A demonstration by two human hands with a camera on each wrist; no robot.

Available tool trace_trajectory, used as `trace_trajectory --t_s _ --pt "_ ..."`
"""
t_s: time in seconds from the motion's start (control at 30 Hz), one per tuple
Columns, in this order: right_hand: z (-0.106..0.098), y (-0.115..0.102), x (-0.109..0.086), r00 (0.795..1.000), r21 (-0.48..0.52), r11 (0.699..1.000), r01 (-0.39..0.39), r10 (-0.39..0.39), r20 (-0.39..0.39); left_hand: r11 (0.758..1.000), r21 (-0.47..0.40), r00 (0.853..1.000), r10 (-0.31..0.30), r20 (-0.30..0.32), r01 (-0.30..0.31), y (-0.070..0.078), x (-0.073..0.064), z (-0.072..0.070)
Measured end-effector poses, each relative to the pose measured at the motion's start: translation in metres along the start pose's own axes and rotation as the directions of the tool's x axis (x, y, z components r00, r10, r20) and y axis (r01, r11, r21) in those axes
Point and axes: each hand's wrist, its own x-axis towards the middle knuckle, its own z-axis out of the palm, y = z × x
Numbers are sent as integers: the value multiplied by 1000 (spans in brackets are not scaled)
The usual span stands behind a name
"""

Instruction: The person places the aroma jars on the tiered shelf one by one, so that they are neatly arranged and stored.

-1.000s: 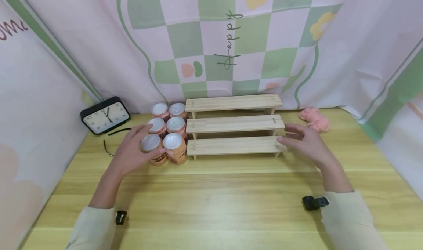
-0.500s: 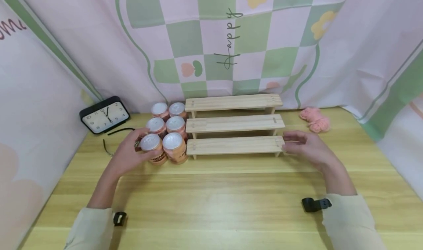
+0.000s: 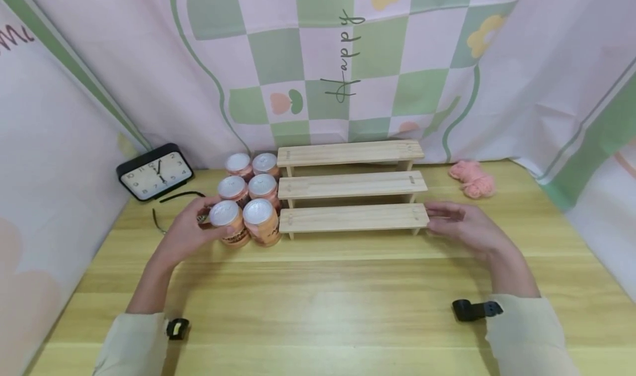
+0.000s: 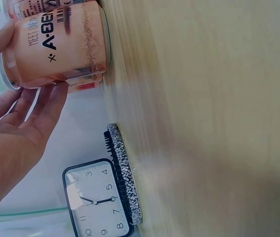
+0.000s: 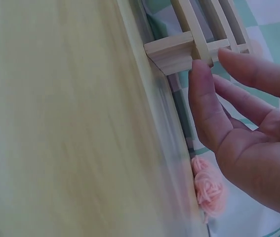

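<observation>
In the head view my left hand (image 3: 186,229) is at the front-left drink can (image 3: 230,225) of a standing group with pale metal lids. In the left wrist view its thumb lies on one side of that orange can (image 4: 60,47) and its fingers curl against the other. The front-right can (image 3: 263,224) stands beside it. My right hand (image 3: 467,227) is at the right end of the front wooden riser (image 3: 355,218). The right wrist view shows its loosely bent fingers (image 5: 206,94) touching or almost touching the riser's end, with no grip around it.
Two more wooden risers (image 3: 353,185) stand behind, each higher. Several other cans (image 3: 238,165) fill the rows behind the front pair. A black-framed clock (image 3: 156,171) and a dark strip (image 3: 181,195) are at left. Pink yarn (image 3: 472,179) lies at right, before the curtain (image 3: 328,56).
My left hand has closed in around the front-left can from above the cans. My right hand has drawn off the front riser's top to its right end. Cans and risers look unmoved.
</observation>
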Motion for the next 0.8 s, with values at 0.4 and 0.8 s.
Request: trace_trajectory --t_s 0.4,0.8 --pt "1 1 4 1000 107 994 -12 12 7 996 -53 997 -72 25 73 -2 0 -3" --pt "3 2 2 1000 128 992 -1 -1 16 994 -100 999 -51 13 52 -3 0 -4"
